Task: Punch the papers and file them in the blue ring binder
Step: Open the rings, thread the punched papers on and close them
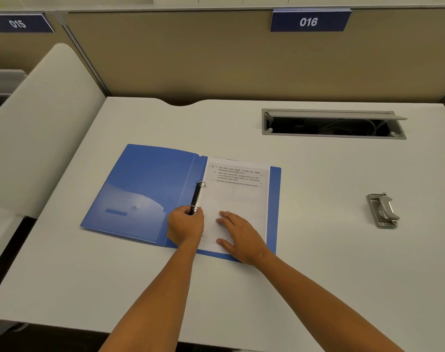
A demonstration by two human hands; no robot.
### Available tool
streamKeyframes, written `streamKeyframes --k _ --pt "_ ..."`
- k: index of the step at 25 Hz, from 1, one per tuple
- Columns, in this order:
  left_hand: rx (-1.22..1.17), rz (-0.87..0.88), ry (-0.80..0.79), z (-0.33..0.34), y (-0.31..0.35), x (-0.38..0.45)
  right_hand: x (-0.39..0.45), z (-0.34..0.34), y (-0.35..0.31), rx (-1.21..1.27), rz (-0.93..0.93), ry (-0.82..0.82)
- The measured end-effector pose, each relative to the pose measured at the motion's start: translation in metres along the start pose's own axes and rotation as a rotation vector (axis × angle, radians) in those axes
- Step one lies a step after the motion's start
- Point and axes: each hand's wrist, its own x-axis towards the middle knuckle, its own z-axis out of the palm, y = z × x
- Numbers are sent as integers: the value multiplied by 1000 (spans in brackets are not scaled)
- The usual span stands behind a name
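Two hands are working on the open blue ring binder (pixel 150 189), which is lying flat on the white desk (pixel 318 262) straight ahead of me. My left hand (pixel 184 226) is curling its fingers around the near end of the black ring mechanism (pixel 196 198), pinching it right at the lower ring. My right hand (pixel 238 237) is lying spread and flat, palm down, pressing on the lower part of the paper (pixel 238 199) just to the right of my left hand.

The mechanism's long axis is running away from my left grip toward the far edge of the desk, leaning slightly to the right, and its far metal ring (pixel 202 183) is standing up beyond my knuckles. The paper is sitting in portrait, its long axis following the same line as the spine; its printed lines are lying at the far end, well beyond my right fingertips, and its left edge is meeting the rings. The binder's inside front cover, with its clear pocket, is stretching out to the left of my left hand, while a strip of the blue back cover is showing to the right of the paper, past my right hand.

The grey hole punch (pixel 384 210) is resting well off to the right of my right hand, apart from the binder, its long axis pointing roughly away from me. Farther out, beyond the binder and to the right, the desk's cable hatch (pixel 333 124) is standing open.
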Motion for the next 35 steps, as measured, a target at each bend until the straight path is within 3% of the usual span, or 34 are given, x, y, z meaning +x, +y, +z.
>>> streamKeyframes --k 4,8,15,20,26,35 --pt "7 59 -60 2 7 -6 -7 -6 5 -24 60 64" --pt "63 143 -179 18 10 -19 -16 -14 24 -108 120 261" --pt "210 468 -320 45 10 -41 -44 -29 55 -73 339 409" --pt "263 482 -474 51 6 -41 -74 -21 55 117 739 542" --pt "286 467 -483 52 9 -40 -86 -7 37 41 1065 464" --pt "325 480 -486 50 9 -41 -84 -9 39 -29 1067 376"
